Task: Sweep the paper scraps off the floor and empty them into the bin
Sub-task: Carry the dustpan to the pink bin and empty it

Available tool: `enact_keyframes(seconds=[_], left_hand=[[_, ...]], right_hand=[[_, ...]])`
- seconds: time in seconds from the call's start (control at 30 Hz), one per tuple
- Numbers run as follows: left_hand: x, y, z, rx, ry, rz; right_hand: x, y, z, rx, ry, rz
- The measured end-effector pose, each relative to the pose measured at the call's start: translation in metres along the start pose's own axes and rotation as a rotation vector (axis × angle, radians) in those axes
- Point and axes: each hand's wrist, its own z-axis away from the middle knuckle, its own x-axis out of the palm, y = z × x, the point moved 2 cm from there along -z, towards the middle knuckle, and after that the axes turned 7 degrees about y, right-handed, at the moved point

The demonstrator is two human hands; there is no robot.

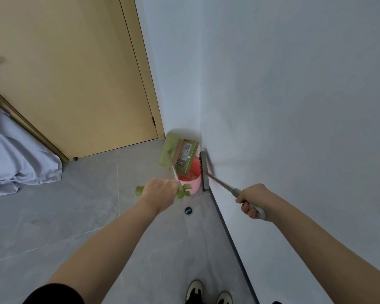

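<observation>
My left hand [160,193] grips the green handle of a long-handled dustpan [180,153]. The green pan is tipped up over a pink bin [192,184] that stands in the corner by the wall. Reddish contents show inside the bin. My right hand [251,201] grips the grey handle of a broom; its brush head [204,170] hangs upright against the wall, right of the bin. No paper scraps show on the floor.
A tan door [75,80] stands closed at the left of the corner. A pale blue bedsheet [13,154] hangs at the far left. A small round black floor fitting [188,210] lies near the dark skirting. My shoes [208,291] are at the bottom.
</observation>
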Motion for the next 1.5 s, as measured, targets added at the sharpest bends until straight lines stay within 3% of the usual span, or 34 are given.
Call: enact_keyframes(seconds=[0.33, 0.77, 1.17, 1.5], left_hand=[[-0.043, 0.001, 0.021, -0.332, 0.160, 0.203], [-0.049, -0.015, 0.058, -0.318, 0.204, 0.276], [-0.019, -0.033, 0.114, 0.057, 0.198, 0.269], [0.000, 0.041, 0.151, 0.486, 0.157, 0.186]], right_hand=[[-0.007, 0.015, 0.020, -0.015, -0.047, -0.003], [0.016, 0.040, 0.055, 0.019, 0.051, 0.095], [0.089, 0.128, 0.114, 0.131, 0.150, 0.107], [0.095, 0.274, 0.176, 0.357, 0.186, -0.121]])
